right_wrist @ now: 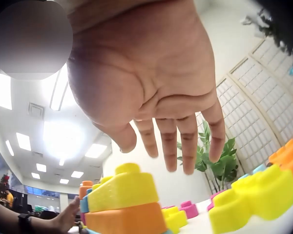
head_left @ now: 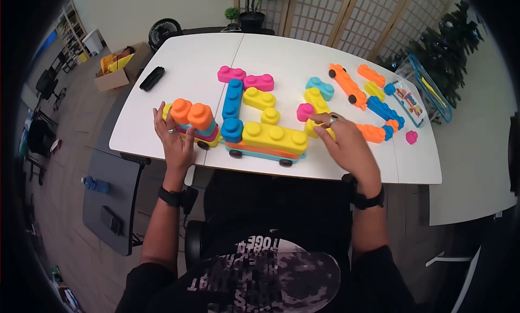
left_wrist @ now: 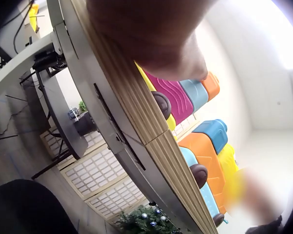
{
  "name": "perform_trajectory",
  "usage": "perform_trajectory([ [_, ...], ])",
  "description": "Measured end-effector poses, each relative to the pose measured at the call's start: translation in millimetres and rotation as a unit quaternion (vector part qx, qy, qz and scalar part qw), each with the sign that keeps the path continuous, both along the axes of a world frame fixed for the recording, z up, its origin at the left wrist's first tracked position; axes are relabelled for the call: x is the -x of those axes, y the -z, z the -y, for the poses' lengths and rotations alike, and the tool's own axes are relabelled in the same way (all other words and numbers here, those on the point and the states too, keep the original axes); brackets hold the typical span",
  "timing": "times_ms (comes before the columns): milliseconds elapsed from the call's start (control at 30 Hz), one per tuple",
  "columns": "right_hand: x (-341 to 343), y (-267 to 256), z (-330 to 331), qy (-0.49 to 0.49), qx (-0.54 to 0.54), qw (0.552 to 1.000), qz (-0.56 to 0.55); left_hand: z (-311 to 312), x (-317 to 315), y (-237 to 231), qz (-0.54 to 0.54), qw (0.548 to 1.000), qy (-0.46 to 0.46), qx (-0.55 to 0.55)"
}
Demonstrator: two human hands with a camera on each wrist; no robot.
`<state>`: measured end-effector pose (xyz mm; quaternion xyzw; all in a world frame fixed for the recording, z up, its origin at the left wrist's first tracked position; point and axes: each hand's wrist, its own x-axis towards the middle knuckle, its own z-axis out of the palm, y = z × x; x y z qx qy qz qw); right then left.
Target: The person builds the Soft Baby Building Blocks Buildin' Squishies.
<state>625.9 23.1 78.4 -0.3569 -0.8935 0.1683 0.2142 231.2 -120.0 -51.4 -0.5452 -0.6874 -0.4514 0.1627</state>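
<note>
My left hand (head_left: pixel 174 144) rests against the near left side of a short wheeled toy car stacked with blocks. Two orange blocks (head_left: pixel 200 117) top that stack, over light blue and pink (left_wrist: pixel 170 95) layers. Beside it stands a longer wheeled car (head_left: pixel 262 152) in orange and light blue. It carries a long yellow block (head_left: pixel 276 137) and a blue block (head_left: pixel 232 130). My right hand (head_left: pixel 351 149) is over yellow blocks (right_wrist: pixel 263 195) right of the long car. Its fingers reach out fairly straight, with a gap above the blocks in the right wrist view.
Pink blocks (head_left: pixel 259 82), a long blue block (head_left: pixel 233 96) and smaller yellow blocks (head_left: pixel 259 99) lie behind the long car. Rightward are an orange wheeled base (head_left: pixel 348 86), blue blocks (head_left: pixel 383 108) and a picture card (head_left: pixel 408 102). A black object (head_left: pixel 152 79) lies at the far left.
</note>
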Motion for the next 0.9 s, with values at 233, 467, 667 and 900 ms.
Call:
perform_trajectory([
  [233,82,-36,-93,-0.073,-0.101,0.99,0.06,0,-1,-5,-0.004,1.0,0.001,0.004],
  [467,184,28,-162,-0.129,-0.066,0.965,0.218,0,1,-7,-0.005,1.0,-0.002,0.007],
  [667,186,38,-178,-0.178,-0.059,0.958,0.218,1,0,-8,0.012,1.0,0.007,0.008],
  [900,150,-60,-109,-0.124,0.02,0.983,0.132,1,-3,-10,0.021,1.0,-0.004,0.009],
])
